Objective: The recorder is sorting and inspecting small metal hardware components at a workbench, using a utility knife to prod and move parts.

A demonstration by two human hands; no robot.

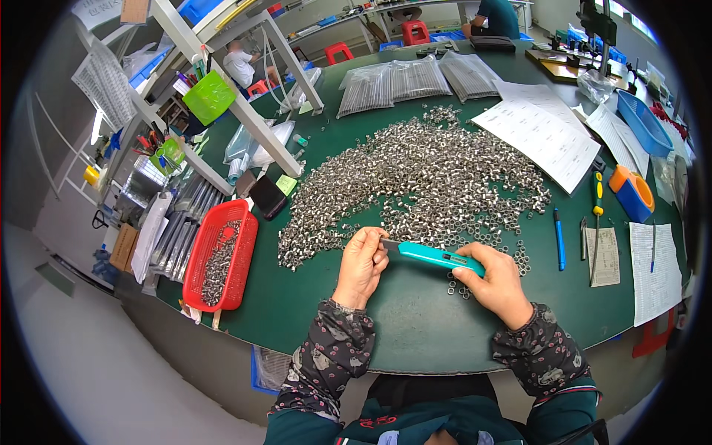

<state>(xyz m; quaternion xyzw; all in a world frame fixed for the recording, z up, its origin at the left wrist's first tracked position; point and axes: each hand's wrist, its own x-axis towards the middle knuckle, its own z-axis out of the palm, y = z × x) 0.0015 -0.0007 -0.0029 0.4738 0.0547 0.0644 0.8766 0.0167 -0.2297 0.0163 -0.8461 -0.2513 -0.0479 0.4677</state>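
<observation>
In my right hand (495, 280) is a teal utility knife (437, 256), gripped by its handle with the blade pointing left. The blade tip reaches the pinched fingers of my left hand (361, 259). Those fingers are closed, probably round one of the small metal rings, but what they hold is mostly hidden. Just beyond both hands spreads a wide heap of small shiny metal rings (415, 170) on the green tabletop (415, 326). Several loose rings lie close to my right hand.
A red plastic basket (245, 259) with more rings stands at the left. Bagged metal rods (415, 78) and paper sheets (534, 133) lie beyond the heap. At right are a blue pen (559, 241), a yellow-handled screwdriver (598, 194) and an orange-and-blue tape dispenser (632, 194).
</observation>
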